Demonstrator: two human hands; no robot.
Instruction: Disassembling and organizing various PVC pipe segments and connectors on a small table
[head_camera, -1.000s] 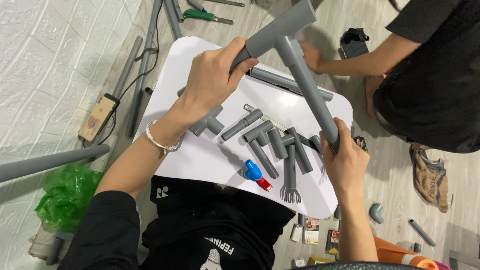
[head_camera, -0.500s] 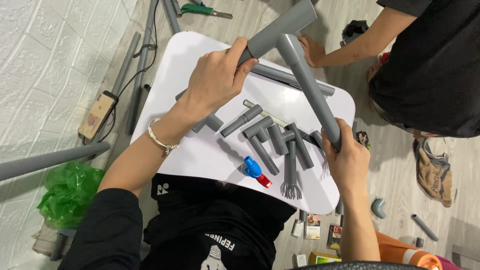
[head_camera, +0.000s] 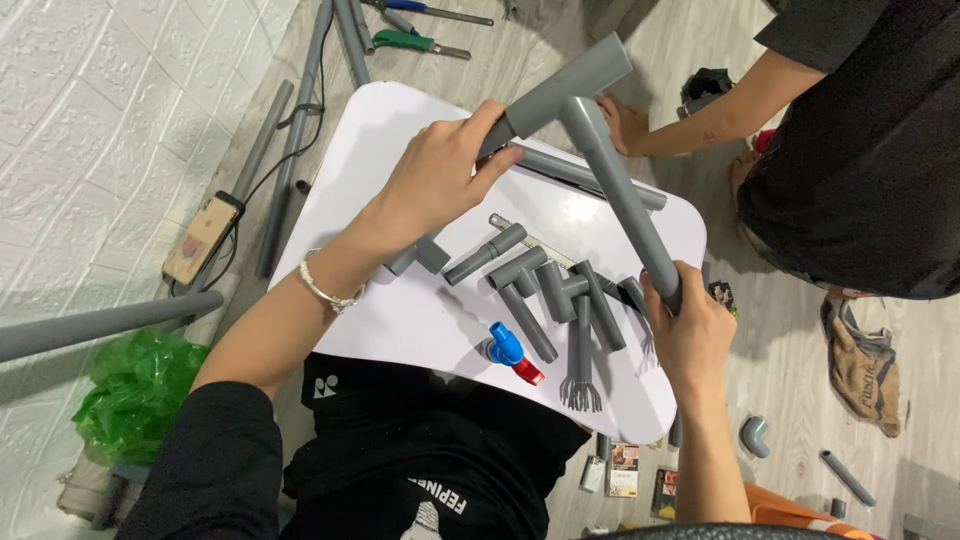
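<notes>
Both hands — left (head_camera: 435, 185), right (head_camera: 690, 325) — stay clamped on the grey pipe assembly (head_camera: 600, 150), scarcely moved over the white table (head_camera: 400, 310).

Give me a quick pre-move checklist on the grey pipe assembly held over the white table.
1. Left hand grips the crossbar of the grey pipe assembly: ok.
2. Right hand holds the lower end of the long leg: ok.
3. Leg fully seated in the tee joint: cannot tell.
4. Assembly lifted off the white table: ok.
5. Table below free of parts: not ok, loose pipe pieces and a blue and red valve lie under the leg.
6. Other person's hand away from the assembly: not ok, it rests at the table's far edge close to the joint.
</notes>
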